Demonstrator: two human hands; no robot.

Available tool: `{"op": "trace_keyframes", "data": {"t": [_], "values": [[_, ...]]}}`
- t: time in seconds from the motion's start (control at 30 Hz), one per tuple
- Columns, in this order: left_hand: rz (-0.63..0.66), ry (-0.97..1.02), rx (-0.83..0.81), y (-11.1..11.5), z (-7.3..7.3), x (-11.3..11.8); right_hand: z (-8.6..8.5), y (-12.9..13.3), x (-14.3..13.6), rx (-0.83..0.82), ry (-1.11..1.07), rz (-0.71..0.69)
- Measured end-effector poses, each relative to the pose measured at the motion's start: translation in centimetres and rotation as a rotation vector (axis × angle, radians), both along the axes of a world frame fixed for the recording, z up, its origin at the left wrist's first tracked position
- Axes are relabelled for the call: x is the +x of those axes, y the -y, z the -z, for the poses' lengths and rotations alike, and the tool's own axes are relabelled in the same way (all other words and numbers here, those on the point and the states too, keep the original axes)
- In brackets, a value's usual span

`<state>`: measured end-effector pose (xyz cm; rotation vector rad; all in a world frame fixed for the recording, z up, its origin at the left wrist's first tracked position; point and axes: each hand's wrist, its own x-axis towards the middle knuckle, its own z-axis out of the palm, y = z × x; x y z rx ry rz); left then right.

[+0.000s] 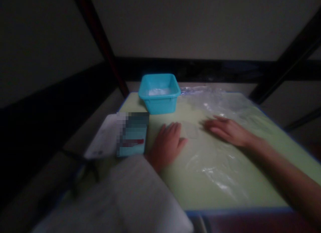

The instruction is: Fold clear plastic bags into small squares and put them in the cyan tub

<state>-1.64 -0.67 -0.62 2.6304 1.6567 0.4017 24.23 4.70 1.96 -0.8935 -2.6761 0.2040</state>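
The left hand [167, 144] lay palm down on the bench [296, 162], pointing away from the wearer, with pale cloth [147, 196] at its wrist. Its grip was spread — fingers forward, thumb held off to the right. The right hand [230, 130] reached in from the right on a bare forearm, fingers stretched toward the left; blur at the fingertips meant I could not tell whether that grip pinched anything. Clear plastic film [215, 176] lay on the bench between the hands and nearer the wearer, with more crumpled beyond the right hand. A turquoise basin [162, 106] stood upright beyond the left hand — something whitish [159, 92] inside, too blurred to name. A blue-green flat item [134, 134] lay left of that hand.
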Motion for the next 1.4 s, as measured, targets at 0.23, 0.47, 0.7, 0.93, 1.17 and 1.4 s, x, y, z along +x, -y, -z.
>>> {"op": "trace_keyframes", "data": {"t": [0.23, 0.47, 0.7, 0.93, 1.17, 1.4], "values": [[-0.065, -0.082, 0.002, -0.2, -0.3, -0.3, 0.4, -0.2, -0.3, 0.053, 0.056, -0.008], [-0.081, -0.07, 0.056, -0.1, -0.5, -0.4, -0.4, -0.3, 0.9, 0.038, 0.094, 0.141], [-0.066, -0.074, 0.029, -0.1, -0.3, -0.5, -0.4, -0.9, 2.5, 0.058, 0.099, 0.149], [-0.054, -0.095, 0.025, -0.3, 0.0, -0.6, 1.7, -2.4, 5.4, 0.066, 0.205, 0.147], [-0.054, -0.113, 0.019, -0.3, 0.0, -0.5, 2.1, -3.5, 7.7, 0.062, 0.229, 0.294], [-0.061, -0.105, 0.01, -0.3, -0.2, -0.4, -0.8, -1.2, 4.9, -0.217, 0.043, 0.223]]}}
